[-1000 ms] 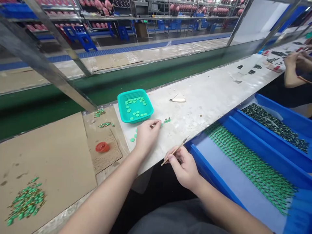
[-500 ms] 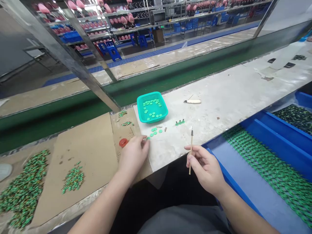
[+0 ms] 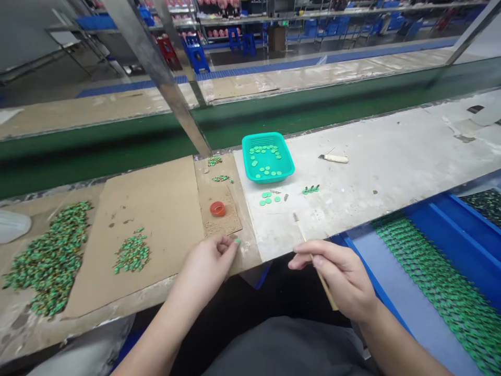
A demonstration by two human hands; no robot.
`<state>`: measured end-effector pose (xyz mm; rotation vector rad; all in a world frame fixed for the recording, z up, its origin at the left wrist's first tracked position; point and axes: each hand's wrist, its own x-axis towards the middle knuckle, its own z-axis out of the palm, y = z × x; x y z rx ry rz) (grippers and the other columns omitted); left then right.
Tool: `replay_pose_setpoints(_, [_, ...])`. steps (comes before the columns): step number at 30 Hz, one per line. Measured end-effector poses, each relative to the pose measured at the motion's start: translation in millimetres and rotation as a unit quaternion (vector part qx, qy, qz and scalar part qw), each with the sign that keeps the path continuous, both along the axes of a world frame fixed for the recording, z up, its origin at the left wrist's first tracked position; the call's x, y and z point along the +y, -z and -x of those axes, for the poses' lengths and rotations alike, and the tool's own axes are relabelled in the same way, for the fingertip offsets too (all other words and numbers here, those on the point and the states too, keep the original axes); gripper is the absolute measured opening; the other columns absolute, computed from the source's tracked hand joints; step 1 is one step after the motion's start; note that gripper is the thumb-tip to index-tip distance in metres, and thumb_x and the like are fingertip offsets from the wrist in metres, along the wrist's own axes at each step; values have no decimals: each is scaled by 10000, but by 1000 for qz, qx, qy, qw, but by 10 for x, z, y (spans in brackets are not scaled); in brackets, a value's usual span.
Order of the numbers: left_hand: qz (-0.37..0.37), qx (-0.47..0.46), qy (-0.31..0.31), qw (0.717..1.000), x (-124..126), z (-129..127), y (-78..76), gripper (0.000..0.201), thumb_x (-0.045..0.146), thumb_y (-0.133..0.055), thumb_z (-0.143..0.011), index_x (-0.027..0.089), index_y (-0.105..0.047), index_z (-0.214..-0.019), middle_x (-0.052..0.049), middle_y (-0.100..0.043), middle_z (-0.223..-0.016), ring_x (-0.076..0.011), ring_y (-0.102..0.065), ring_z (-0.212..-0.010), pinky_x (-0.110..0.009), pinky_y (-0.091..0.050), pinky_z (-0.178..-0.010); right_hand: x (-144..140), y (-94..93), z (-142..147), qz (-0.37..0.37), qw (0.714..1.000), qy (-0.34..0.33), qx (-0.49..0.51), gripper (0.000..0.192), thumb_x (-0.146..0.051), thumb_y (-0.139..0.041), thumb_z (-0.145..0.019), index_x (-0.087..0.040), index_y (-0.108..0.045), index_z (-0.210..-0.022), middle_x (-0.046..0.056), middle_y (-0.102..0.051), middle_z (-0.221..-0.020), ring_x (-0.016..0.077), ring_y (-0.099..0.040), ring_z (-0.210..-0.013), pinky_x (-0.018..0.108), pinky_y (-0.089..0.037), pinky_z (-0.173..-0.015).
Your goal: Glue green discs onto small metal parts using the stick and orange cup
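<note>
while the right hand (image 3: 344, 279) grips its brush (image 3: 313, 258), the left hand (image 3: 207, 266) has drawn back pinching a green disc (image 3: 237, 241).

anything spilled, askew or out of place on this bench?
Mostly tidy. A few green discs lie loose on the bench just outside the teal basket that holds the rest. The left hand pinches one green disc; the right hand holds a thin brush.

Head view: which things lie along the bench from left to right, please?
Large green pile → small green pile → left hand → red ring → teal basket → right hand → blue tray.
</note>
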<state>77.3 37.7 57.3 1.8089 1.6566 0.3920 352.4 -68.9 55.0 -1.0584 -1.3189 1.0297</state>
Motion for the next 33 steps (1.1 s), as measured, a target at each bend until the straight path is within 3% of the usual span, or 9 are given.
replay_pose_setpoints(2, [-10,24,-21,999,-82,128,-5,370,576,-586,-943,264,-710,-790,-34,-729,-681,-242,-680,-614,-333,-443,-593,56,-65,60,9,999,-32,31,302,-227,-567,-1151,-315,-823,-1284,63,-912,-1158,245,-891,-1067,398,-733,-949])
replay_pose_setpoints(5, [-47,64,-15,997,-120,264,-5,369,572,-561,-981,276,-760,-889,-6,-681,-652,-231,-654,-593,-329,-425,-576,184,-106,161,6,1000,0,-4,114,-320,-712,-1118,-279,-781,-1037,32,-846,-922,214,-825,-832,348,-678,-757])
replay_pose_setpoints(7, [-87,68,27,994,-107,339,27,373,547,-550,-1011,286,-815,-1036,2,-693,-691,-225,-680,-633,-322,-462,-591,292,-88,220,-15,999,36,-32,340,-445,-653,-1162,-263,-721,-883,8,-712,-752,185,-691,-681,335,-581,-640])
replay_pose_setpoints(10, [-141,55,95,984,-75,426,149,383,491,-552,-1048,312,-853,-1203,-16,-772,-818,-216,-726,-710,-315,-538,-657,482,-30,309,-42,997,47,-35,509,-543,-425,-1229,-265,-815,-1060,56,-746,-893,222,-720,-828,403,-626,-771])
replay_pose_setpoints(13, [-193,64,106,973,-97,474,309,351,478,-573,-1092,299,-853,-1206,-36,-840,-942,-218,-777,-776,-317,-592,-706,698,11,425,-21,996,42,-77,353,-466,-547,-1205,-294,-803,-1377,75,-812,-1165,239,-783,-1055,443,-675,-965])
replay_pose_setpoints(20, [-388,20,159,908,-279,541,445,235,205,-670,-1098,253,-766,-1307,-44,-862,-1135,-208,-803,-884,-359,-633,-839,1280,-54,809,-130,970,24,-203,214,-299,-615,-1182,-282,-827,-1193,18,-844,-1007,198,-796,-970,401,-654,-934])
replay_pose_setpoints(24, [-414,46,224,881,-272,620,492,360,149,-675,-1057,228,-767,-1396,-78,-859,-1313,-241,-811,-916,-427,-655,-812,1601,-92,1059,-125,968,39,-214,243,-356,-586,-1199,-255,-716,-1021,-3,-785,-927,147,-762,-811,309,-618,-772])
replay_pose_setpoints(28, [-431,89,274,855,-282,693,583,347,99,-600,-1021,231,-851,-1221,-97,-835,-1398,-263,-826,-1001,-434,-667,-749,1822,-64,1229,-166,952,13,-256,319,-346,-655,-1178,-250,-617,-876,-48,-688,-783,107,-683,-670,258,-522,-645])
replay_pose_setpoints(33, [-411,68,238,877,-354,698,680,269,144,-631,-1041,217,-855,-1170,-58,-821,-1443,-259,-795,-1053,-435,-595,-744,1934,19,1291,-246,917,-12,-315,328,-269,-662,-1173,-240,-592,-854,-57,-647,-753,100,-625,-671,243,-499,-661])
